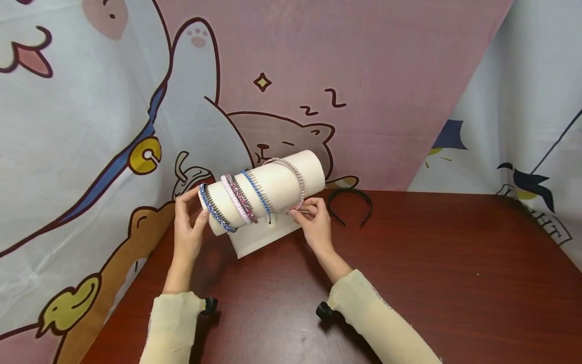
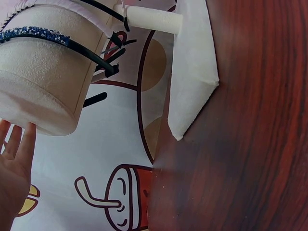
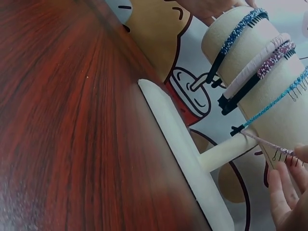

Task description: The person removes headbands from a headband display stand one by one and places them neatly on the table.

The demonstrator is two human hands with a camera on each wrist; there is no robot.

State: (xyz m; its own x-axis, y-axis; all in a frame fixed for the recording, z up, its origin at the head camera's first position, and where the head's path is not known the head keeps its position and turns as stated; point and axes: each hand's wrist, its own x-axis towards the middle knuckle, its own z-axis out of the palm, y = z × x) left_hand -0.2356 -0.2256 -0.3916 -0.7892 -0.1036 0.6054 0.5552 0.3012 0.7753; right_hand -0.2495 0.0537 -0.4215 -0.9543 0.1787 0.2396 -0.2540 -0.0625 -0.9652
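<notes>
A white cylindrical headband stand (image 1: 284,184) sits tilted across the table, several headbands around its roll. My right hand (image 1: 316,225) pinches the lower end of a pale pink braided headband (image 1: 297,174) near the roll's right end. In the right wrist view the fingers (image 3: 284,192) are at this headband's toothed part. At the roll's left end my left hand (image 1: 187,230) touches it, fingers extended against the end face in the left wrist view. Beside that hand is a blue glittery headband (image 1: 213,210), then a pale lilac one (image 1: 235,199), a pink glittery one (image 1: 243,197) and a bright blue one (image 1: 258,194).
A black headband (image 1: 350,191) lies on the dark red wooden table (image 1: 432,273), right of the stand near the back edge. The stand's flat white base (image 1: 254,240) rests under the roll. Cartoon-printed cloth (image 1: 364,65) hangs behind and to the left.
</notes>
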